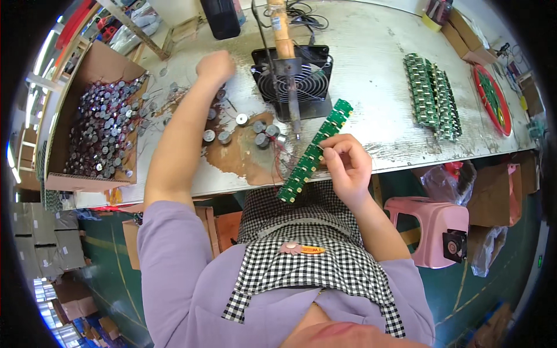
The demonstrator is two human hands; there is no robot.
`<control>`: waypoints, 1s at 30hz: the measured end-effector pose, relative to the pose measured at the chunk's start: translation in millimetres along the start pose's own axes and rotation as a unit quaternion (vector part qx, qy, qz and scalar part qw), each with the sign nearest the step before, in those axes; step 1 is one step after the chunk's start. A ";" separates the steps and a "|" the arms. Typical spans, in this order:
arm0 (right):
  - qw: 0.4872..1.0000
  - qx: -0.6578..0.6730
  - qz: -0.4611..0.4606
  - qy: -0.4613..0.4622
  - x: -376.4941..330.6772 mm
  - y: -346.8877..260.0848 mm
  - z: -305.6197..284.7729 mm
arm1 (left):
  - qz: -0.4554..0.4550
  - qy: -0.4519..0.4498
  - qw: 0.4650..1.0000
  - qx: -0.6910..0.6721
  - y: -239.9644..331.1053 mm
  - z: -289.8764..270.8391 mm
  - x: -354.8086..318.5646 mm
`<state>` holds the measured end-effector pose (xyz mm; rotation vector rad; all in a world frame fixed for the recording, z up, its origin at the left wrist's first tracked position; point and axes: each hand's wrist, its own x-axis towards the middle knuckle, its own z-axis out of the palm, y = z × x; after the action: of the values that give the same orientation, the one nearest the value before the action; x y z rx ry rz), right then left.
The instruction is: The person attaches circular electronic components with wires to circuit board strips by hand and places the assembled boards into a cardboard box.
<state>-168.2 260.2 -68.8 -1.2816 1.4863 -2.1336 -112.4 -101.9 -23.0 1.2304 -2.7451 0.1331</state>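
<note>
My right hand point(351, 168) pinches the edge of a long green circuit board strip point(310, 159) between thumb and fingers. The strip slants across the table's front edge, its lower end over my lap. Thin red wires run beside it toward small round metal motors point(262, 140) clustered on a brown-stained patch. Just beyond the strip, a soldering iron with a wooden handle point(282, 32) points its metal tip down. My left hand point(216, 68) reaches far forward, left of a black fan point(313, 72). It is curled closed, and whatever its fingers hold is hidden.
At the left stands a cardboard box point(65, 182) full of wired motors. Stacked green boards point(430, 98) lie to the right, near a red round tray point(503, 124) of green pieces. A black container point(220, 20) stands at the back; a pink stool point(426, 211) is below right.
</note>
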 end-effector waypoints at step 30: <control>1.000 0.008 0.010 -0.005 -8.7 -13.1 8.7 | 0.000 -0.064 0.754 -0.654 88.1 -46.3 -246.7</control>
<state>-152.9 266.1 -61.3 -1.2641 1.4682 -2.1196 -11.8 144.3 -17.8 0.7260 -1.9481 -1.5937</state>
